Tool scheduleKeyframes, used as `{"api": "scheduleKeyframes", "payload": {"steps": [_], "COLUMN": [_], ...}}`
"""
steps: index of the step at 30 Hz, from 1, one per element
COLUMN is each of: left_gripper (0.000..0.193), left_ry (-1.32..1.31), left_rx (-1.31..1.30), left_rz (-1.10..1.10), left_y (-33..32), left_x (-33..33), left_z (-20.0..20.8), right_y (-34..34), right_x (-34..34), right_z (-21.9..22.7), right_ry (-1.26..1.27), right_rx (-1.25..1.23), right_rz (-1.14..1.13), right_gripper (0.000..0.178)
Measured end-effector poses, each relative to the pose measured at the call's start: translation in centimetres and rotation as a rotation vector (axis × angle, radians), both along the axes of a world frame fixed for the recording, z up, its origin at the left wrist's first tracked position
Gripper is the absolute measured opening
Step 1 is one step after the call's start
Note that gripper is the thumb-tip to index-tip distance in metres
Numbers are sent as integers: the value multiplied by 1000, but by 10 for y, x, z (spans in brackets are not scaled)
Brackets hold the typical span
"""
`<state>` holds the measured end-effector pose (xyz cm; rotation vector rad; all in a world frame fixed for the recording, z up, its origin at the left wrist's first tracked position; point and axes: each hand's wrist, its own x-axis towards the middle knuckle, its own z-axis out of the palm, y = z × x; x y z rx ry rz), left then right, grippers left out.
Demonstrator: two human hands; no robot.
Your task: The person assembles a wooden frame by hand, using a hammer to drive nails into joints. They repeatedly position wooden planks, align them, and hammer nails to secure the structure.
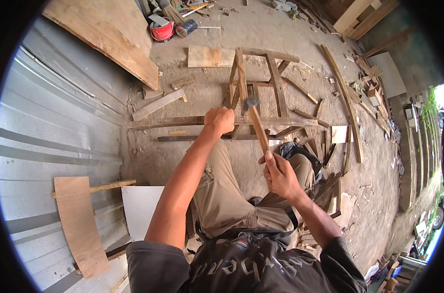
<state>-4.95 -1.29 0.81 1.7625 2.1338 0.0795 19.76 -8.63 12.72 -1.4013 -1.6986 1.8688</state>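
Observation:
My right hand [281, 177] is wrapped round the wooden handle of a hammer [260, 128]. The hammer's dark metal head is up, in front of a wooden frame [279, 93] built from narrow timber pieces. My left hand [219, 120] is closed over the near side of that frame, where a long horizontal timber [168, 122] meets it. Its fingertips are hidden, so a small item in them would not show. The frame's uprights and crossbars stand just beyond my knees.
Wood offcuts [158, 105] litter the ground around the frame. A long timber [341, 100] lies to the right. Large boards [109, 34] lean at the far left beside a corrugated metal sheet [60, 132]. A red bucket [162, 31] and a dark can [186, 28] are at the back.

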Motion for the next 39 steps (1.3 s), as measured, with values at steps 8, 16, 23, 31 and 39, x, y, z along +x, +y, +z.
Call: {"api": "scheduleKeyframes", "payload": {"steps": [8, 16, 23, 31, 39], "left_gripper": [17, 17, 17, 17, 18], "left_ry": [9, 15, 26, 23, 26], "left_rx": [3, -11, 26, -2, 6], "left_rz": [-12, 1, -26, -16, -42], "left_y": [2, 1, 2, 2, 1], "left_x": [2, 0, 3, -2, 0], "left_z": [1, -2, 1, -3, 6], "right_y": [9, 7, 5, 14, 20], "right_x": [-17, -7, -8, -5, 7], "right_z": [0, 2, -29, 5, -35], "right_ry": [220, 121, 179, 288, -83], "right_rx": [215, 77, 31, 89, 94], "right_rz": [-66, -51, -95, -138, 27], "right_gripper": [46, 49, 48, 47, 49]}}
